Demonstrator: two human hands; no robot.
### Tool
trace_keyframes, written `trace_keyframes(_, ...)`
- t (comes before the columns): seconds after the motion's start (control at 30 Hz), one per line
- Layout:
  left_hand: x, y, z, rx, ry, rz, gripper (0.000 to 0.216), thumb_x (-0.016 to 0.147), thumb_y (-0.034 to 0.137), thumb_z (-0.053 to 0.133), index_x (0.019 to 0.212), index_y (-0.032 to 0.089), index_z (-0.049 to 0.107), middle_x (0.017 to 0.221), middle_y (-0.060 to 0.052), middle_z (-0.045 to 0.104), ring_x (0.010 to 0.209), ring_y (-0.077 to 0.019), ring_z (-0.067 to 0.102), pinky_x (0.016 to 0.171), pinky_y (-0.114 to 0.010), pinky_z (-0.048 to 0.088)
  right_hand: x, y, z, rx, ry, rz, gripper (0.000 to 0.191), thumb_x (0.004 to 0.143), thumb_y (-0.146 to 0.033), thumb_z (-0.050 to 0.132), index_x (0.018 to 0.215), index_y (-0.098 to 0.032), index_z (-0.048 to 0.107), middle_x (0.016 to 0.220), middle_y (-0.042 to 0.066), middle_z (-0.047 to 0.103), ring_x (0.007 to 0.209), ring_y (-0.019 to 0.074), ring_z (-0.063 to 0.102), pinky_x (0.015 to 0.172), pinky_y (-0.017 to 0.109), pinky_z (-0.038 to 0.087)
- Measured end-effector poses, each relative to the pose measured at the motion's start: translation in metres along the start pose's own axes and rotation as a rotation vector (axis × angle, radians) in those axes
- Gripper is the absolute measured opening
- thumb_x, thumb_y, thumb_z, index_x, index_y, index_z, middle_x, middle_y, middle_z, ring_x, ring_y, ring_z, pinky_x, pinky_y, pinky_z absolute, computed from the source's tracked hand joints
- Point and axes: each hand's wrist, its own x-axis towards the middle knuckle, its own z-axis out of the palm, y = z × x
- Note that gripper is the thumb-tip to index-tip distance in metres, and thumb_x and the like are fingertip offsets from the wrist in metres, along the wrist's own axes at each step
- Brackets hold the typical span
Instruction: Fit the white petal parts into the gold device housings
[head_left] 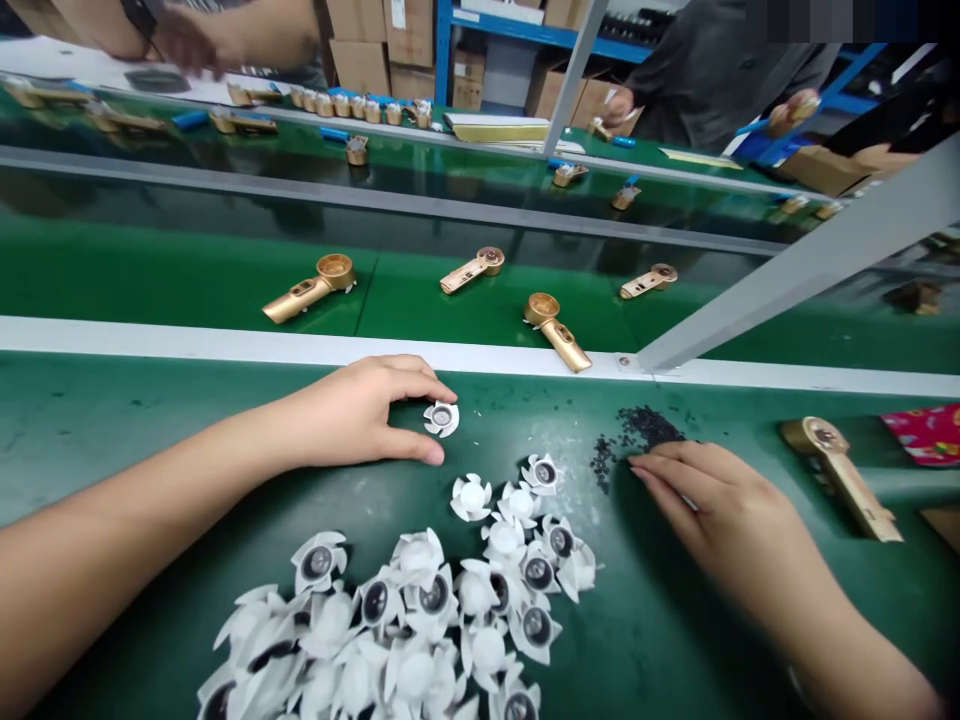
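Note:
A small white fan wheel [441,418] sits between the thumb and fingertips of my left hand [367,410], its round hub facing up. The hold looks loose, low over the green tabletop. Thumb and fingers of my right hand [720,500] are pinched together at the edge of a scatter of tiny black pieces [649,427]. Whatever is between those fingertips is too small to make out. In front of me lies a heap of white fan wheels [412,670], some hub side up and others dome side up. A few looser ones, such as one fan wheel [471,497], lie nearer my left hand.
Several gold handheld-fan housings, including one housing [319,287], lie on the green belt [420,320] beyond a white rail [187,343]. Another gold housing [840,475] rests right of my right hand. A slanted metal post [795,250] rises at right. Co-workers' hands show across the line.

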Motion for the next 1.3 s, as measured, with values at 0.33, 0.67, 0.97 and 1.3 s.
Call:
trace_keyframes(0.33, -0.003, 0.014, 0.009, 0.007, 0.133, 0.026, 0.037, 0.088, 0.043, 0.072, 0.116, 0.020, 0.075, 0.115, -0.008, 0.074, 0.103, -0.0229, 0.068, 0.089, -0.031, 0.051, 0.055, -0.011, -0.016, -0.007, -0.108, -0.175, 0.016, 0.097, -0.021, 0.049, 0.083, -0.020, 0.056, 0.081, 0.006, 0.062, 0.071, 0.0192, 0.059, 0.062, 0.033, 0.047)
trace_keyframes(0.67, -0.016, 0.058, 0.007, -0.567, 0.154, -0.059, 0.035, 0.070, 0.041, 0.086, 0.092, 0.016, 0.076, 0.071, 0.002, 0.066, 0.066, -0.0103, 0.060, 0.060, -0.019, 0.047, 0.134, -0.105, -0.038, 0.600, -0.049, -0.178, 0.015, 0.098, -0.016, 0.051, 0.088, -0.024, 0.058, 0.086, 0.002, 0.065, 0.076, 0.0140, 0.061, 0.064, 0.026, 0.049)
trace_keyframes(0.97, -0.016, 0.060, 0.008, -0.869, 0.161, -0.135, 0.031, 0.066, 0.032, 0.090, 0.088, 0.016, 0.074, 0.075, -0.001, 0.070, 0.067, -0.0124, 0.063, 0.057, -0.022, 0.050, 0.125, -0.096, -0.033, 0.565, -0.002, -0.121, 0.011, 0.097, -0.020, 0.055, 0.092, -0.028, 0.061, 0.089, 0.002, 0.066, 0.079, 0.0164, 0.065, 0.064, 0.029, 0.052)
trace_keyframes(1.3, -0.016, 0.060, 0.014, -0.917, 0.189, -0.150, 0.030, 0.068, 0.034, 0.089, 0.088, 0.018, 0.073, 0.077, 0.000, 0.070, 0.067, -0.0120, 0.063, 0.057, -0.022, 0.049, 0.117, -0.099, -0.028, 0.425, 0.072, -0.116, 0.009, 0.096, -0.019, 0.057, 0.098, -0.028, 0.058, 0.095, 0.004, 0.067, 0.080, 0.0179, 0.068, 0.069, 0.032, 0.054)
